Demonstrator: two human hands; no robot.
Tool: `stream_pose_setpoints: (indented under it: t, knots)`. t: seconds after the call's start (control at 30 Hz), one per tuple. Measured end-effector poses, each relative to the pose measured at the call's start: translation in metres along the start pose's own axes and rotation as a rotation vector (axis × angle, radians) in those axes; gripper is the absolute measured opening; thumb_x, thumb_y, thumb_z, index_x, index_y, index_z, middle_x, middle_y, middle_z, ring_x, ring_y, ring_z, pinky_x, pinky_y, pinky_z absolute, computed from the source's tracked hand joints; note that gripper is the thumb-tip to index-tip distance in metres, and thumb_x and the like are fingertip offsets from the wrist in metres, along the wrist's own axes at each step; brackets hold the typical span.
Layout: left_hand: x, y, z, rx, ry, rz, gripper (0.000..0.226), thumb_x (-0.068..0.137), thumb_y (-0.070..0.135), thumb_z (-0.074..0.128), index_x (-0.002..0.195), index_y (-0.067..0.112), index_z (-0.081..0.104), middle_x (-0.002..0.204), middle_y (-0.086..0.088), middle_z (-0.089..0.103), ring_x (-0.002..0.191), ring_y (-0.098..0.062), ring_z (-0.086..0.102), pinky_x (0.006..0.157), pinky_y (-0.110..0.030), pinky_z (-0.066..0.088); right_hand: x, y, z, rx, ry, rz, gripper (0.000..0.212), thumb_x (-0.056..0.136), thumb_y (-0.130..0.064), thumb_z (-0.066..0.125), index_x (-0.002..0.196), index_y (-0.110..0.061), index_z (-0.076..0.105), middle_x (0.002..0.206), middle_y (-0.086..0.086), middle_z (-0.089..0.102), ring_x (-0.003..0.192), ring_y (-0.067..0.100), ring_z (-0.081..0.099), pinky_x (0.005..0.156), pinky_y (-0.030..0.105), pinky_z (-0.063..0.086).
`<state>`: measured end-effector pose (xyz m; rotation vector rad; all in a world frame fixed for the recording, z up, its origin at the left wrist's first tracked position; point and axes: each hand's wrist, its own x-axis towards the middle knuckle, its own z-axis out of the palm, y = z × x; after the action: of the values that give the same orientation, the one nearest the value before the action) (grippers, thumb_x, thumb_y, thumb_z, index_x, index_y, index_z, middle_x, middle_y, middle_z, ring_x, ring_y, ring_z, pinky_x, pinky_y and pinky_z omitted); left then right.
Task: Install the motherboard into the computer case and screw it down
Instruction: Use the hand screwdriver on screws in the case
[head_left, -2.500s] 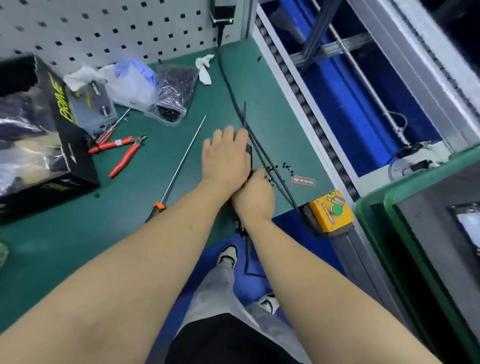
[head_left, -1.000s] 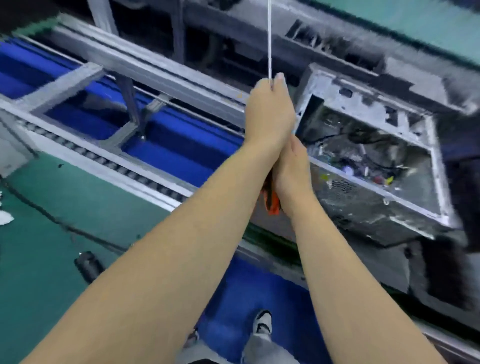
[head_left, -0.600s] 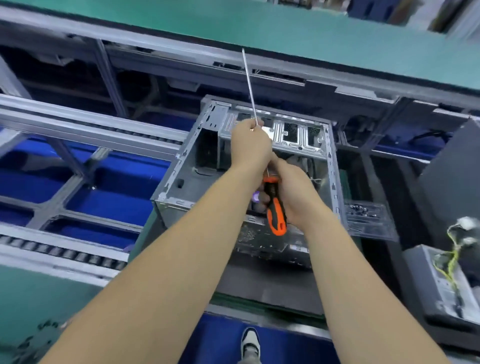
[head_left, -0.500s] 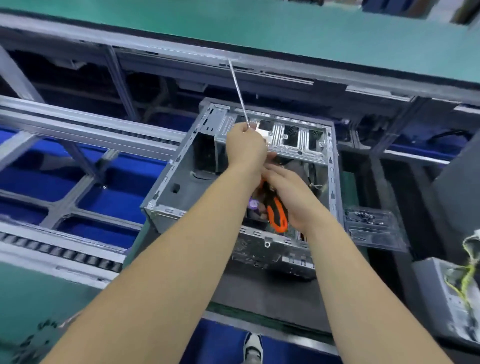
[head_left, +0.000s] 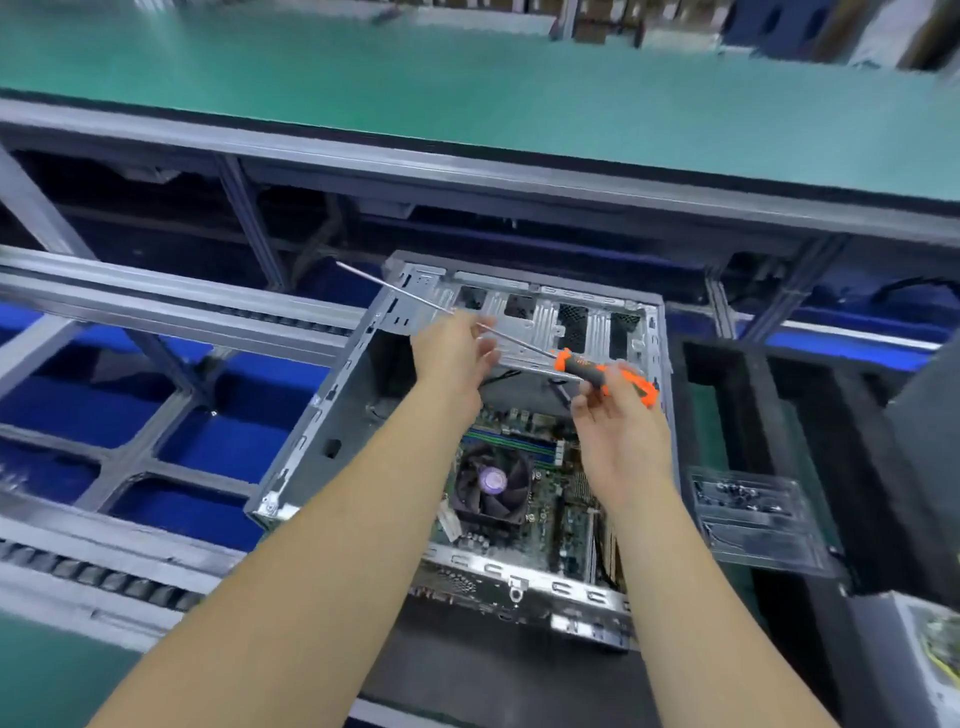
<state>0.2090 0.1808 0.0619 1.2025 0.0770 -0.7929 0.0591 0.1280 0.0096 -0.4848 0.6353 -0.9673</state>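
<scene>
The right hand (head_left: 621, 415) curls its fingers (head_left: 597, 387) round the orange-and-black handle of a long screwdriver (head_left: 566, 364), gripping it near the butt end, which pokes out past the knuckles. The thin steel shaft runs up and to the left from the handle, nearly level, and passes through the left hand (head_left: 457, 353), whose fingertips (head_left: 488, 353) close loosely on the shaft about midway along (motion blur hides whether they pinch it or merely steady it). The tip sticks out beyond the left hand, over the far left corner of the case.

Both hands hang above the open computer case (head_left: 322, 421), a bare metal box lying on its side with the open face up. The motherboard (head_left: 550, 525) sits inside it on the floor of the case, with 1 round CPU fan (head_left: 491, 486) just left of the right forearm and a row of memory slots above the fan.

The case rests on a dark mat (head_left: 498, 675). Just right of the case lies a clear plastic tray (head_left: 753, 525) with small dark screws in its far compartments. A roller conveyor frame (head_left: 156, 306) stretches off to the left, and a green worktop (head_left: 467, 88) runs across the far side.
</scene>
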Motion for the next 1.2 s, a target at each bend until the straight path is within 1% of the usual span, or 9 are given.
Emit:
stream_pose_setpoints:
  t: [0.07,0.17,0.3,0.5,0.7,0.8,0.97,1.07,1.2]
  knots:
    - [-0.002,-0.009,0.002,0.039,-0.129,-0.056,0.006,0.088,0.004,0.057,0.084,0.004,0.062,0.075,-0.006,0.062,0.055,-0.016,0.053,0.051,-0.025,0.047,0.0,0.0,0.005,0.051,-0.005,-0.038,0.009,0.102,-0.012,0.059,0.108,-0.016,0.064,0.094,0.003,0.071,0.075,0.012,0.063,0.07,0.024,0.053]
    - [-0.001,-0.019,-0.003,0.088,-0.193,-0.131,0.006,0.09,0.009,0.058,0.09,0.004,0.062,0.077,-0.007,0.066,0.056,-0.017,0.055,0.051,-0.025,0.046,-0.001,-0.001,0.01,-0.027,0.014,-0.069,0.022,0.102,-0.02,0.059,0.09,-0.016,0.077,0.096,0.002,0.07,0.076,0.012,0.062,0.078,0.028,0.052]
    - [0.006,-0.026,-0.01,0.206,-0.21,-0.166,0.012,0.09,0.011,0.056,0.092,0.004,0.066,0.085,-0.01,0.072,0.059,-0.019,0.056,0.057,-0.029,0.046,0.001,-0.006,0.008,-0.025,0.048,-0.154,0.012,0.102,-0.015,0.059,0.111,-0.007,0.058,0.108,0.015,0.072,0.087,0.02,0.07,0.08,0.032,0.058]
    - [-0.013,-0.035,0.02,0.38,-0.373,-0.059,0.02,0.088,0.013,0.051,0.082,0.009,0.07,0.074,-0.004,0.073,0.048,-0.013,0.054,0.045,-0.023,0.043,0.004,-0.032,0.015,-0.04,0.194,-0.347,0.023,0.098,-0.012,0.067,0.116,-0.005,0.055,0.091,0.011,0.068,0.079,0.02,0.072,0.077,0.036,0.062]
    - [-0.041,-0.067,0.062,0.891,-0.584,0.316,0.027,0.088,0.009,0.05,0.079,0.028,0.067,0.081,0.003,0.071,0.058,-0.01,0.055,0.054,-0.024,0.041,0.006,-0.074,-0.022,0.066,0.37,-0.377,0.018,0.097,-0.016,0.07,0.094,-0.005,0.055,0.081,0.011,0.065,0.077,0.019,0.069,0.074,0.035,0.062]
    - [-0.051,-0.079,0.062,1.104,-0.681,0.483,0.02,0.09,0.019,0.052,0.089,0.027,0.07,0.08,0.009,0.068,0.06,-0.004,0.056,0.06,-0.025,0.045,0.007,-0.075,-0.035,0.065,0.366,-0.353,0.019,0.097,-0.015,0.07,0.098,-0.004,0.054,0.082,0.012,0.065,0.08,0.022,0.071,0.077,0.039,0.063]
    - [-0.076,-0.084,0.063,1.542,-1.066,0.83,0.015,0.087,0.022,0.052,0.092,0.018,0.065,0.091,0.001,0.068,0.086,-0.02,0.061,0.074,-0.036,0.052,0.006,-0.077,-0.047,0.023,0.411,-0.232,0.023,0.096,-0.016,0.072,0.098,0.003,0.058,0.099,0.024,0.067,0.089,0.033,0.075,0.071,0.035,0.062]
    - [-0.092,-0.087,0.074,1.695,-1.092,1.124,0.013,0.085,0.016,0.049,0.093,0.013,0.059,0.095,-0.007,0.064,0.093,-0.029,0.055,0.075,-0.041,0.051,0.002,-0.084,-0.057,-0.081,0.401,-0.155,0.022,0.095,-0.018,0.073,0.091,0.0,0.061,0.095,0.024,0.071,0.072,0.029,0.076,0.062,0.034,0.062]
    - [-0.111,-0.1,0.085,1.95,-1.089,1.199,0.026,0.088,0.017,0.048,0.11,0.008,0.059,0.099,-0.01,0.066,0.093,-0.032,0.06,0.081,-0.041,0.048,-0.001,-0.098,-0.077,-0.071,0.402,-0.069,0.023,0.096,-0.019,0.071,0.101,0.001,0.06,0.097,0.021,0.071,0.071,0.025,0.075,0.06,0.031,0.061]
